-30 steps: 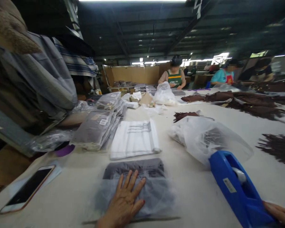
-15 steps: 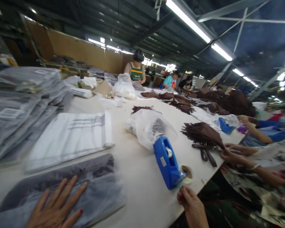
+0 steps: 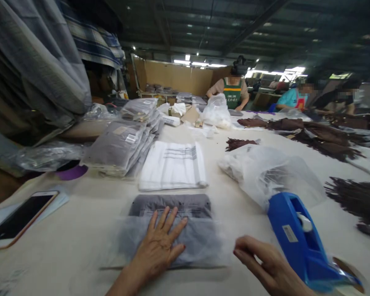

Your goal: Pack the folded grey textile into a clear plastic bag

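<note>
My left hand [image 3: 162,242] lies flat with its fingers spread on a folded grey cloth [image 3: 172,202] in a clear plastic bag [image 3: 200,238]. Just right of the bag, my right hand [image 3: 265,259] hovers with thumb and fingers pinched together. Anything between those fingertips is too small to make out. A blue tape dispenser [image 3: 299,242] stands to the right of this hand, a roll of tape [image 3: 305,222] inside it. Behind the bagged cloth lies a folded white cloth [image 3: 169,168] with grey stripes.
Stacked bagged grey cloths [image 3: 111,144] stand at the left, beyond a phone [image 3: 21,218]. A crumpled plastic bag [image 3: 265,168] sits behind the dispenser. Brown fringed cloths [image 3: 357,197] lie on the right. Across the table stands a person in a green apron [image 3: 232,92].
My view has swung left. My right hand has moved from beside the tape dispenser's front end toward the bagged grey cloth. My left hand stays flat on the bag.
</note>
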A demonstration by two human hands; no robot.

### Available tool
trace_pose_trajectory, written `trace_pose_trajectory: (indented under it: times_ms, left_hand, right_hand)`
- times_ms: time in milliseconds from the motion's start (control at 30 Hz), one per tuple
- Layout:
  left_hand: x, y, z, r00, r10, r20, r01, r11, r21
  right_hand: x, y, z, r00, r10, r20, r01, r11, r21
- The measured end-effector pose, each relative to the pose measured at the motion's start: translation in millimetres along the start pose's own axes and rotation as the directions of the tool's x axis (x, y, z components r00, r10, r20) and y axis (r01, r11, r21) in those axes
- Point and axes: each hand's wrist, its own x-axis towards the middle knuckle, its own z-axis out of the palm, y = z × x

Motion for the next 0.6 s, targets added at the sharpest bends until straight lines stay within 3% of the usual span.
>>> trace_pose_trajectory:
  times_ms: [133, 267, 433, 533, 600]
  left_hand:
    - [-1.4, 2.3, -4.2, 0.999, -0.008, 0.034, 0.01, 0.997, -0.074]
    - [-1.6, 2.0, -3.9, 0.999, -0.009, 0.034, 0.012, 0.996, -0.092]
    - [-2.6, 1.9, 0.1, 1.0, -0.002, 0.03, 0.005, 0.996, -0.09]
    - [-3.1, 1.3, 1.1, 1.0, -0.003, 0.026, 0.005, 0.995, -0.097]
    - [-3.2, 1.1, 0.9, 1.0, -0.01, 0.03, 0.013, 0.995, -0.104]
  right_hand:
    - [82.5, -39.0, -1.2, 0.933, -0.158, 0.324, 0.229, 0.954, -0.192]
    - [128.4, -37.4, 15.8, 0.88, -0.142, 0.453, 0.298, 0.908, -0.295]
    - [157.3, -17.9, 41.4, 0.924, -0.031, 0.382, 0.201, 0.888, -0.413]
    - [159.2, -3.7, 36.3, 0.974, 0.048, 0.22, 0.071, 0.86, -0.505]
    - [148.8, 2.1, 26.9, 0.996, 0.074, 0.044, -0.037, 0.826, -0.562]
